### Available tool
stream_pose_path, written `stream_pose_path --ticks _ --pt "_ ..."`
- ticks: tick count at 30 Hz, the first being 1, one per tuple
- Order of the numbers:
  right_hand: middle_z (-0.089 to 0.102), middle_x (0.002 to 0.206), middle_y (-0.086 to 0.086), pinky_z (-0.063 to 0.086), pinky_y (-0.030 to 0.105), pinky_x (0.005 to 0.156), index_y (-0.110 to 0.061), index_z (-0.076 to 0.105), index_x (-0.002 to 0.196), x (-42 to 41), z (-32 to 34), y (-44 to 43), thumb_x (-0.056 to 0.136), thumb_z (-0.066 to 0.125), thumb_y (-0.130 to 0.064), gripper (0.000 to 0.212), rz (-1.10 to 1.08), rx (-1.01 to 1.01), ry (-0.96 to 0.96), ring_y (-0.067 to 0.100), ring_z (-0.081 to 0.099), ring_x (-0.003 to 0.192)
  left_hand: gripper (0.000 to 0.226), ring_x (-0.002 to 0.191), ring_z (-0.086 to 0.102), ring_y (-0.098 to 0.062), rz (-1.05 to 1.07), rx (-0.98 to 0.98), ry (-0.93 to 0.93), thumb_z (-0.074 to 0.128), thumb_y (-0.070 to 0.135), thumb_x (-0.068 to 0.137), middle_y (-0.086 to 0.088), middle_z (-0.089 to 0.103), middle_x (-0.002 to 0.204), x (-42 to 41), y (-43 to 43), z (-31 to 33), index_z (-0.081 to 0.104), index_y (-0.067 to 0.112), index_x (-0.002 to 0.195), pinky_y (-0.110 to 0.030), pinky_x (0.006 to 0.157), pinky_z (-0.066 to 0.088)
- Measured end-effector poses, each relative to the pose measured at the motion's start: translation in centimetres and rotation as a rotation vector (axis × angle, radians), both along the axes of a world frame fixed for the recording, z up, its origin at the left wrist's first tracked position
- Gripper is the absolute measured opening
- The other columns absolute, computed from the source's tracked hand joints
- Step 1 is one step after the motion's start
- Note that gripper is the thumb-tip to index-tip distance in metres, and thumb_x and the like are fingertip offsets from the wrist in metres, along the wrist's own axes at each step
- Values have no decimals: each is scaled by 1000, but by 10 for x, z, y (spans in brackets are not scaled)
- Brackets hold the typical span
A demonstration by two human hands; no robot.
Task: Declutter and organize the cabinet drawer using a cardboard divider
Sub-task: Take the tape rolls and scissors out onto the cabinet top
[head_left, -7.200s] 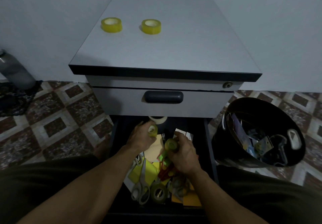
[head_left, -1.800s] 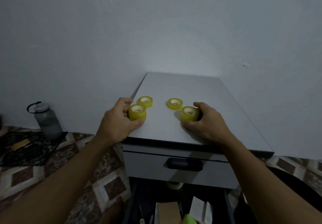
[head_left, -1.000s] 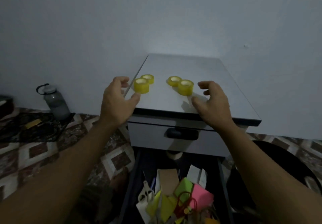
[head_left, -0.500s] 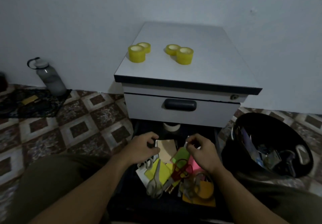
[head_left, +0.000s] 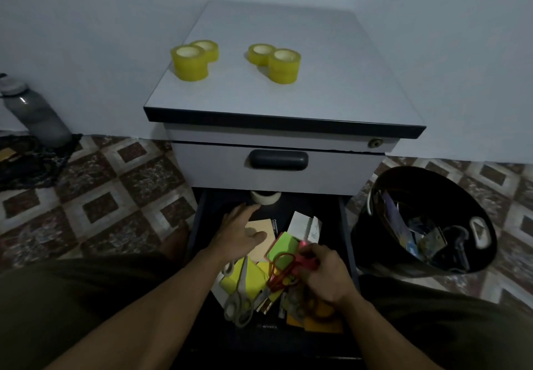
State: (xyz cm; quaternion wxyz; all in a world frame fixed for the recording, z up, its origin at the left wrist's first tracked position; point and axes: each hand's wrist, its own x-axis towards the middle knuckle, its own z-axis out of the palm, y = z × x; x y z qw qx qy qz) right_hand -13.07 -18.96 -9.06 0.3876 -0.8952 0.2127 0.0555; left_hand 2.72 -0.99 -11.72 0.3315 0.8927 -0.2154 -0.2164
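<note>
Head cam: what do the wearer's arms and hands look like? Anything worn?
The left hand and right hand are ungloved, with no rings, watch or bands visible. No sleeves in view; the arms are bare. Over the lap lies dark olive clothing.

No word, label, brand or number is legible anywhere; small pale print on a dark pen-like item [head_left: 274, 225] in the open drawer [head_left: 199, 217] is too blurred to read.

Bystanders on the floor
A grey water bottle [head_left: 34, 110] is standing at far left beside a dark cloth [head_left: 31, 165]; a black bin [head_left: 427, 182] is holding scraps at right.
</note>
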Motion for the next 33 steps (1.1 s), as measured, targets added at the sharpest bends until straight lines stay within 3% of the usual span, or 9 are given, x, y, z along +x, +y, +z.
stream_pose_path --ticks 6,11,14,17,20,22,26,29,33 --pt "69 94 -10 53 26 78 -25 70 100 -2 -5 6 83 73 -26 17 -32 -14 -89 7 64 87 71 150 14 -24 16 -17 -83 65 42 90 2 20 162 31 -20 -9 30 38 151 -47 121 10" --pt "65 104 -11 49 22 83 -27 66 109 -1 -10 1 84 72 -30 26 -47 11 -30 7 60 96 67 150 13 -24 -20 60 -50 59 36 93 3 20 161 46 -31 -13 28 38 152 -45 122 5" --pt "62 112 -7 46 21 85 -25 63 117 -1 -11 -2 87 69 -23 30 -62 38 2 9 57 101 51 143 27 -27 9 64 -77 60 30 93 -2 36 152 50 -35 -16 46 32 143 -43 119 16" --pt "62 120 -3 47 23 90 -23 62 121 -1 -11 -4 90 60 -14 33 -88 57 30 13 57 108 25 121 46 -30 63 47 -143 62 21 91 -6 55 125 45 -32 -19 61 23 116 -40 103 34" --pt "64 120 0 46 23 89 -21 63 121 -2 -10 -5 88 57 -7 36 -107 78 43 15 58 108 10 107 51 -32 66 56 -167 61 16 90 -7 58 110 37 -22 -20 58 24 94 -38 93 38" --pt "64 122 1 45 21 90 -19 63 121 -2 -7 -5 85 56 -3 41 -105 90 53 15 59 109 18 102 52 -33 67 48 -171 60 14 91 -7 57 105 32 -15 -20 52 29 84 -37 87 41" --pt "62 126 1 42 18 89 -18 62 126 -4 -2 -7 84 56 -2 45 -62 26 76 17 58 115 14 98 52 -26 114 -40 -173 61 9 92 -5 52 101 21 1 -18 56 22 88 -36 83 46" --pt "55 129 3 41 14 89 -15 58 130 -6 1 -8 84 58 -1 48 28 -60 134 19 54 120 21 96 51 -21 121 -89 -194 62 12 93 -1 49 104 14 14 -13 53 30 87 -35 83 46" --pt "50 128 6 47 24 94 -14 54 130 -8 -7 -9 82 67 -8 50 139 -222 255 21 52 117 25 93 52 -12 112 -205 -235 63 13 93 2 51 103 4 34 -5 52 34 86 -29 77 44"
